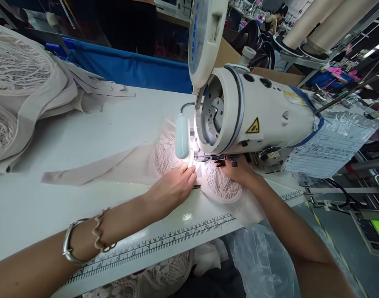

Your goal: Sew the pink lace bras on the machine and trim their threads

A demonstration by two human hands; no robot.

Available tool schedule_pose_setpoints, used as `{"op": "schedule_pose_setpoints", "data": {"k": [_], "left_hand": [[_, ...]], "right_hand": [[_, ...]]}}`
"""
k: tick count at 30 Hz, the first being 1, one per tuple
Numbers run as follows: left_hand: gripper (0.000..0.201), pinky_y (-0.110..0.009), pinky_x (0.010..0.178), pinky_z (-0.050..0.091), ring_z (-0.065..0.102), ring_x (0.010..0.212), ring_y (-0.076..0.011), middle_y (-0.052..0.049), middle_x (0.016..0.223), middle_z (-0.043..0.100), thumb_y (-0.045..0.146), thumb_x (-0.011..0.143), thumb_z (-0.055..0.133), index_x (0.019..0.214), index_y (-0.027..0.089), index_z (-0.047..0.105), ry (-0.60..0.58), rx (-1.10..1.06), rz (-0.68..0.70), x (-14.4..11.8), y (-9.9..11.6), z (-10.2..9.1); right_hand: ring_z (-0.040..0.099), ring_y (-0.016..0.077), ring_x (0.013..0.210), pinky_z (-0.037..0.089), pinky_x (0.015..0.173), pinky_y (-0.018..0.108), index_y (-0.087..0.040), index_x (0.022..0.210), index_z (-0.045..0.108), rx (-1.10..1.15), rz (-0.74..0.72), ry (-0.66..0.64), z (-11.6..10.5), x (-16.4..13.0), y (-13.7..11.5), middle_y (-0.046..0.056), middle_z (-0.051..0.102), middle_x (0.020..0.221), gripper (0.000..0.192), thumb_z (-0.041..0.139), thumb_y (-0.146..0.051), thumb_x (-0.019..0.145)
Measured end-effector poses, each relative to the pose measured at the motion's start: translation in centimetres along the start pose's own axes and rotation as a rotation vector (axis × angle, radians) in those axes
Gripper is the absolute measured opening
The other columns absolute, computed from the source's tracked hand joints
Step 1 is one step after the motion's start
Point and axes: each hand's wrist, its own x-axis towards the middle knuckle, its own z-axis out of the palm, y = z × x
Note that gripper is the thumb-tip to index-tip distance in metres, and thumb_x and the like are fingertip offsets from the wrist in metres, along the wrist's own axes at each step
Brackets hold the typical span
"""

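Worktop [93, 136] open toward 9 o'clock of hands; sewing machine head [254, 116] blocks 12 to 3 o'clock; fabric pile [25, 95] at 10.

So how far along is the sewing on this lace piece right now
Done: the lace piece is already laid under the sewing machine, at the needle area lit by the lamp.
In hand: the left hand presses the fabric flat beside the needle, and the right hand holds it under the machine head.
Left: how much of the seam is stitched can't be seen. More lace pieces lie piled at the table's left end.
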Motion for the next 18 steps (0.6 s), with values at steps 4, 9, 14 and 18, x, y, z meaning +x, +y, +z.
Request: {"op": "schedule_pose_setpoints", "data": {"k": [4,9,14,18], "left_hand": [[0.042,-0.038,0.071,0.047,0.06,0.092,-0.0279,-0.022,0.119,0.065,-0.003,0.093,0.034,0.129,-0.001,0.055,0.006,0.116,0.041,-0.3,-0.1,0.4],[0.054,-0.039,0.071,0.044,0.057,0.107,-0.0334,-0.022,0.14,0.057,0.005,0.09,0.047,0.143,0.0,0.046,-0.001,0.149,0.013,-0.9,-0.6,0.5],[0.048,-0.036,0.063,0.04,0.057,0.088,-0.0273,-0.022,0.132,0.061,0.002,0.089,0.048,0.137,-0.002,0.051,-0.023,0.192,0.04,-0.7,-0.8,0.4],[0.037,-0.035,0.062,0.038,0.056,0.086,-0.0256,-0.02,0.131,0.063,0.002,0.092,0.044,0.125,0.004,0.06,0.052,0.148,-0.002,-0.5,-1.0,0.6]], "right_hand": [[0.068,0.0274,0.106,0.052,0.092,0.04,-0.026,0.115,0.075,-0.015,-0.153,-0.05,-0.2,-0.2,-0.4,0.006,0.077,0.114,0.039,0.059,-0.01,0.084],[0.066,0.0243,0.109,0.051,0.094,0.038,-0.031,0.129,0.069,0.009,-0.339,-0.091,-0.9,-0.6,-0.9,0.001,0.076,0.111,0.062,0.048,0.001,0.081],[0.065,0.022,0.108,0.051,0.092,0.035,-0.035,0.134,0.066,-0.01,-0.332,-0.149,-1.2,-0.7,-1.2,0.001,0.075,0.11,0.066,0.043,0.002,0.084],[0.064,0.0221,0.108,0.052,0.091,0.034,-0.033,0.136,0.064,0.026,-0.317,-0.168,-1.0,-0.6,-1.3,0.002,0.073,0.112,0.066,0.042,0.003,0.085]]}}
